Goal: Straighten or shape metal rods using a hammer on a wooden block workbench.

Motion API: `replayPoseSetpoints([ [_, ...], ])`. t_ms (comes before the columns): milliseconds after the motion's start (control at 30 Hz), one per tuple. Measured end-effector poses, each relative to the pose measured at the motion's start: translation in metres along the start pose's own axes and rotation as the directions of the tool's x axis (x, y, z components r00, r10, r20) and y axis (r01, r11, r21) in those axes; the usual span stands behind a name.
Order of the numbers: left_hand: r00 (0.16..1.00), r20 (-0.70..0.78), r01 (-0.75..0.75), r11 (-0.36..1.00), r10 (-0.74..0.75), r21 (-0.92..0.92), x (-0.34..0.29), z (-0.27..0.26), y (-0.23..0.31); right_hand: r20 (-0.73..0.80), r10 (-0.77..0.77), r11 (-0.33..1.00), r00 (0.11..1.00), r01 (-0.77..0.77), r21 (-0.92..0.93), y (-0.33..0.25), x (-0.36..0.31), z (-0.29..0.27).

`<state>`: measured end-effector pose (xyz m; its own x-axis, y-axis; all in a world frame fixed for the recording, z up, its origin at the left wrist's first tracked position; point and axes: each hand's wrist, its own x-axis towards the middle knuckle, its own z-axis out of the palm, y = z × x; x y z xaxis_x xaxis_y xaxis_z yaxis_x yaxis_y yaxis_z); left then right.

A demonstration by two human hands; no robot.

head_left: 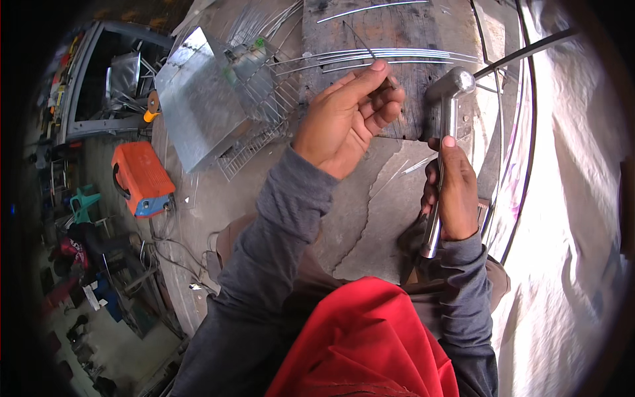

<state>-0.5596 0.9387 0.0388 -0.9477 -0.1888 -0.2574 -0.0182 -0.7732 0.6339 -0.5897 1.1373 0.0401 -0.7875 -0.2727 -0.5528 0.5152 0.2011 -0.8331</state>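
Note:
My left hand (350,122) pinches a thin dark metal rod (359,40) between thumb and fingers, its free end pointing up and to the left. My right hand (458,188) is wrapped round the shiny metal handle of a hammer (449,118), whose rounded head (455,84) is at the top. Beyond my left hand, several thin silvery rods (397,55) lie side by side across a worn wooden board (417,122). One more rod (370,10) rests farther up the board.
Left of my hands sits a bent sheet-metal box (202,112), with a wire rack (254,149) beside it. An orange machine (142,173) with cables stands farther left. A bar (526,51) juts in at upper right, near a whitish sheet (562,264). Red cloth (370,337) covers my front.

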Motion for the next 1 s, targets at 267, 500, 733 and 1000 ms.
replayPoseSetpoints([
  [267,0.999,0.027,-0.019,0.997,0.021,-0.078,-0.002,-0.001,0.007,-0.031,0.0,1.0,1.0,0.0,-0.02,0.0,0.0,0.004],
  [500,0.997,0.076,-0.01,0.999,0.012,-0.033,-0.003,-0.005,0.008,-0.045,0.004,0.999,0.999,-0.006,-0.044,-0.001,-0.002,0.004],
  [733,0.995,0.104,0.016,0.972,0.008,-0.232,-0.003,-0.005,0.013,-0.048,-0.005,0.998,0.999,0.001,-0.07,0.001,-0.001,0.004],
  [1000,0.982,0.177,0.001,0.923,0.073,-0.386,0.002,-0.006,0.016,-0.054,-0.009,0.996,0.998,0.004,-0.087,0.003,0.0,0.002],
])
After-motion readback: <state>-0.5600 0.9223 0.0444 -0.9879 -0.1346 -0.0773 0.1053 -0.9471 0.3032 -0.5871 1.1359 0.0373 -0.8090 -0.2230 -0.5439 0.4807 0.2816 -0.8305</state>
